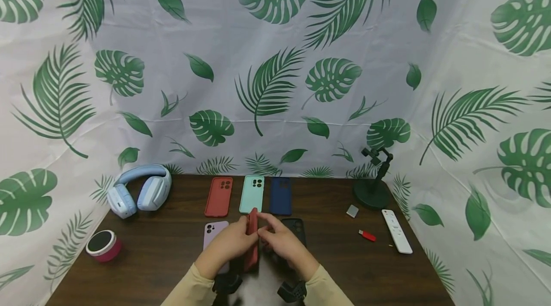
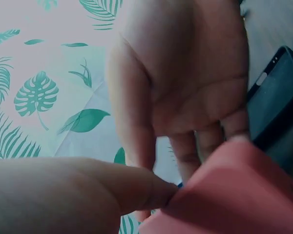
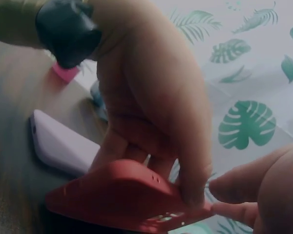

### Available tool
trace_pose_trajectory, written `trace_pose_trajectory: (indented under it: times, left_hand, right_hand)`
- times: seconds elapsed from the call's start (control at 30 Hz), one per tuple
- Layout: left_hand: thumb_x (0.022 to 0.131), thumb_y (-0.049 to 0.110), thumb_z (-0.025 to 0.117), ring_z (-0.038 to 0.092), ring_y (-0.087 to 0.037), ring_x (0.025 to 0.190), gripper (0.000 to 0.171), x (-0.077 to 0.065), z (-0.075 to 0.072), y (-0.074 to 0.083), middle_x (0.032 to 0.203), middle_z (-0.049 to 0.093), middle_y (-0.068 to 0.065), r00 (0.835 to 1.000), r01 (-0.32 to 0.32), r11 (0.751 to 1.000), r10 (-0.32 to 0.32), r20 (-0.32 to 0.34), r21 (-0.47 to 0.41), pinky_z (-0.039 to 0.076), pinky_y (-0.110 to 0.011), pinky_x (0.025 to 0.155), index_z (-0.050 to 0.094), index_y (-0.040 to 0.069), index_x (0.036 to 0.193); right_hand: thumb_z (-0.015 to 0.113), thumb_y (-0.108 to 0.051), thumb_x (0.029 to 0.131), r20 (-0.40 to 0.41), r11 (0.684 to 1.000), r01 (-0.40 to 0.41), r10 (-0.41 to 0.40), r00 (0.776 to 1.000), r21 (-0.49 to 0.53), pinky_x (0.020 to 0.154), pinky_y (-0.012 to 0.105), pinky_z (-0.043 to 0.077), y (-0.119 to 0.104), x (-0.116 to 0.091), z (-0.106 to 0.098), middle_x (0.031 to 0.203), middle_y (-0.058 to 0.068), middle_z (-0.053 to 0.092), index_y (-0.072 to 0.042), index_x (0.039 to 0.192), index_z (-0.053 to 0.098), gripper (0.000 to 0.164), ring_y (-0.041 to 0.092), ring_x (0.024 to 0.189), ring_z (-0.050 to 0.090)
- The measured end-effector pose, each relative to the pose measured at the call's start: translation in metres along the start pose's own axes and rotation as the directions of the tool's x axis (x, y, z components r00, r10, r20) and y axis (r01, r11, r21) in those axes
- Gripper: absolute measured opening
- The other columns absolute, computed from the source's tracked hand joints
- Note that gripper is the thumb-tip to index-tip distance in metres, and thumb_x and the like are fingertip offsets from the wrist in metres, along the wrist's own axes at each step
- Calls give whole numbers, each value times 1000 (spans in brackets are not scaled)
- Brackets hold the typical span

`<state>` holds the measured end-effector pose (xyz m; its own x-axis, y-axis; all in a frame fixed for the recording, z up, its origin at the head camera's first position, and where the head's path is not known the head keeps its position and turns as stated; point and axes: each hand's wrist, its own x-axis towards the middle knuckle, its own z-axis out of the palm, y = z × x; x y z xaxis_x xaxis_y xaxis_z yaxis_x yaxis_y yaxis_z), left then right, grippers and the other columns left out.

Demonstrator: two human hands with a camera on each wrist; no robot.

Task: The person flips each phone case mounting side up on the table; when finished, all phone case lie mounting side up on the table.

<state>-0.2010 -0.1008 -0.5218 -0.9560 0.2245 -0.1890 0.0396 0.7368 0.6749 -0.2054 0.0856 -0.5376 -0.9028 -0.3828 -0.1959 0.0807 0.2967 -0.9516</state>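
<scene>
Near the front middle, in the head view, my left hand (image 1: 230, 241) grips a red phone case (image 1: 252, 248) that stands on edge. In the right wrist view its fingers lie behind the case (image 3: 117, 195), the thumb at the side by the camera cutout. My right hand (image 1: 281, 241) has thumb and index finger at the far corner, pinching it. Its other fingers show behind the case in the left wrist view. A lilac phone case (image 1: 214, 233) lies left of the hands, and a black one (image 1: 298, 230) lies partly hidden under the right hand.
Behind lie red (image 1: 218, 198), mint (image 1: 251, 194) and dark blue (image 1: 281, 197) phone cases. Blue headphones (image 1: 155, 191) and a pink-and-white round container (image 1: 104, 247) stand left. At right are a black stand (image 1: 372, 192), a white remote (image 1: 397, 232), a red USB stick (image 1: 367, 235) and a small grey piece (image 1: 352, 211).
</scene>
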Motion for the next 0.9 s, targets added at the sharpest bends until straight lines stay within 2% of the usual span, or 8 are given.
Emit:
trace_pose_trajectory:
  times: [0.13,0.33,0.4,0.6,0.8,0.9]
  left_hand:
    - [96,45,60,62,-17,70,53,-1,-2,2,86,65,-5,1000,29,998,-28,8,-50,48,-34,59,56,0,124]
    - [95,41,62,63,-18,68,45,-3,-4,4,83,64,-6,1000,32,998,-31,3,-53,49,-34,56,58,1,116]
    - [95,38,62,63,-17,69,44,-4,-5,5,83,65,-5,999,33,998,-33,2,-49,49,-34,56,57,1,117]
    - [96,25,61,64,-18,67,42,-4,-8,5,84,66,-8,1000,28,998,-27,3,-60,50,-34,55,53,-3,126]
    - [101,16,60,66,-18,74,44,-3,-9,4,98,70,-18,999,-6,999,5,-33,-34,52,-33,55,47,-10,134]
    - [101,16,61,66,-18,73,47,-3,-8,2,95,70,-18,999,-5,1000,4,-48,-13,51,-34,56,43,-12,134]
  right_hand:
    - [54,-37,105,26,1000,-25,25,999,3,79,47,57,4,1,3,118,10,65,-27,152,43,49,30,102,66]
    - [50,-44,106,40,996,-83,82,996,24,83,50,58,9,1,8,127,21,61,-5,153,38,62,33,107,67]
    - [48,-47,106,40,995,-100,98,994,28,84,49,58,9,1,8,131,22,60,-2,150,41,64,33,108,67]
    - [42,-54,105,29,988,-136,134,991,67,84,44,59,12,-1,9,131,20,62,0,145,47,68,30,105,68]
    - [43,-49,107,39,990,-114,111,993,82,86,44,60,13,0,10,131,21,62,3,144,49,64,29,107,67]
    - [44,-48,107,39,992,-103,100,994,74,86,43,60,13,2,11,131,21,62,3,144,50,63,29,107,67]
